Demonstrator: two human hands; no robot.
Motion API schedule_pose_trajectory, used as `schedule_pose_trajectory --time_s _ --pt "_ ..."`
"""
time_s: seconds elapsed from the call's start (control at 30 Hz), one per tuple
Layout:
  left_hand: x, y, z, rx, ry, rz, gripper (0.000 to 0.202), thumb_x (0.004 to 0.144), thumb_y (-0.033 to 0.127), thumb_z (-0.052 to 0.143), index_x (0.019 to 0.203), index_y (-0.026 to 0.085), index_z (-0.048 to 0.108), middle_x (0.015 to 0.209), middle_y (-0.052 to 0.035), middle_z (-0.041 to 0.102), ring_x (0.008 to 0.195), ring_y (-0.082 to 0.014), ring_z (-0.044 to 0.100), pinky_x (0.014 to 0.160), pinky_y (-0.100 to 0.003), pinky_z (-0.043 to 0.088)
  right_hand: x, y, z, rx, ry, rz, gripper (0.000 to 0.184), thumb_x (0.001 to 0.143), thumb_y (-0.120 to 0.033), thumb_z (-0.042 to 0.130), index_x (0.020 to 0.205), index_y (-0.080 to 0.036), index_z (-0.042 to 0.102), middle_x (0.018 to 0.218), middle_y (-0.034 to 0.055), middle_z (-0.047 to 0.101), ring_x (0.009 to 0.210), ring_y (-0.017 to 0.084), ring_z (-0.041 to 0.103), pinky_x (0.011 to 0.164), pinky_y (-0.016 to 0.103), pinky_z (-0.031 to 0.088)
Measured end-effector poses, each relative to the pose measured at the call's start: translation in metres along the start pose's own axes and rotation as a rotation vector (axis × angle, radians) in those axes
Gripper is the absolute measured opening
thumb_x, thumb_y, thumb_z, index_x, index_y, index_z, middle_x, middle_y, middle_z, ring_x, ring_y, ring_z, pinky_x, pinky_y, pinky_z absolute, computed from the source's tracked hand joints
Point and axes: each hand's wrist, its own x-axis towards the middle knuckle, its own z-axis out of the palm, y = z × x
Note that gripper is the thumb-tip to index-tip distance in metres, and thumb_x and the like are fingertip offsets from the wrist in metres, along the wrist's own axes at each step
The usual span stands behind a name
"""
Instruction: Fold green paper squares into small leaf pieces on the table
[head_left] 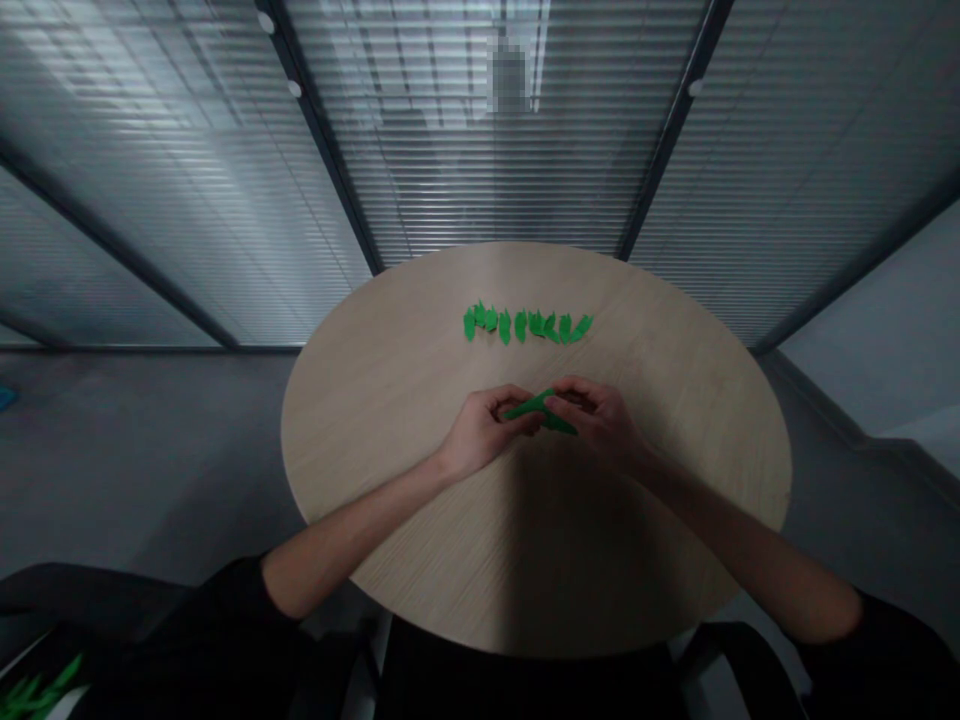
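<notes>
Over the middle of the round table, both hands pinch one piece of green folded material (531, 405) between them. My left hand (495, 425) grips its left end with thumb and fingers. At its right part, my right hand (592, 412) is closed on the same piece, thumb on top. A pointed green tip sticks out below the right fingers; whether it is paper or plastic I cannot tell. Beyond the hands lies a row of several small green leaf-like pieces (520, 325), some touching or overlapping.
The pale wooden table (390, 400) has a rounded edge. At the lower left, a container with more green pieces (37, 692) stands beside a dark chair (90, 590). Glass panels with blinds (495, 170) rise behind the table. A blue object (6, 397) lies on the floor at far left.
</notes>
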Motion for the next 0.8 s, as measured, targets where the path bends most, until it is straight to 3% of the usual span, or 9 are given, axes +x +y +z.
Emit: schedule_pose_trajectory --time_s 0.3,0.8 --pt "-0.0008 0.0033 0.0004 -0.028 -0.008 -0.011 0.028 0.086 0.039 0.077 0.089 0.012 0.074 0.073 -0.0058 0.075 0.064 -0.0132 0.069 0.061 -0.023 0.052 -0.0003 0.0005 0.0006 0.023 -0.006 0.001 0.025 0.077 -0.041 0.079 0.082 -0.019 0.07 0.071 -0.0002 0.068 0.062 0.012 0.062 0.06 0.025 0.049" --pt "-0.0021 0.0031 0.0016 -0.041 -0.04 -0.019 0.025 0.084 0.034 0.081 0.091 0.012 0.073 0.076 -0.0052 0.076 0.067 -0.014 0.071 0.066 -0.025 0.057 0.0001 0.0011 -0.0004 -0.081 0.024 -0.038 0.027 0.081 -0.045 0.074 0.08 -0.019 0.069 0.068 -0.0002 0.065 0.059 0.012 0.058 0.056 0.026 0.047"
